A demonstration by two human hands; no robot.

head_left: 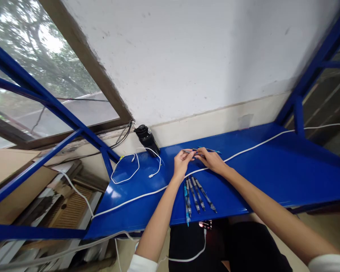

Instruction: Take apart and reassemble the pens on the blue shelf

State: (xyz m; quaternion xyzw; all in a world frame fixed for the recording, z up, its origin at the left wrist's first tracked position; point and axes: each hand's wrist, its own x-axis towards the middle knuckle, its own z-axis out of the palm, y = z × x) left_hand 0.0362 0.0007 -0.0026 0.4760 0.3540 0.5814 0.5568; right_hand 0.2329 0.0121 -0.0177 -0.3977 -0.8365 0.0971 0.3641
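My left hand (182, 163) and my right hand (212, 160) meet over the blue desk, both with fingers pinched on a slim dark pen (189, 152). Much of the pen is hidden by the fingers. Just behind my right hand lies a pen with light-blue parts (215, 151), partly covered by that hand. Nearer to me, several clear-barrelled pens with grey grips (198, 193) are fanned out side by side. A light-blue pen (186, 202) sits at the left end of that group, its tip towards the desk's front edge.
A black bottle (147, 140) stands by the wall, with a coiled white cable (126, 182) near it. Another white cable (147, 195) runs across the blue desk (260, 177) under my forearms. Blue metal frames (73, 122) rise at both ends. A lit device (205, 224) rests at my lap.
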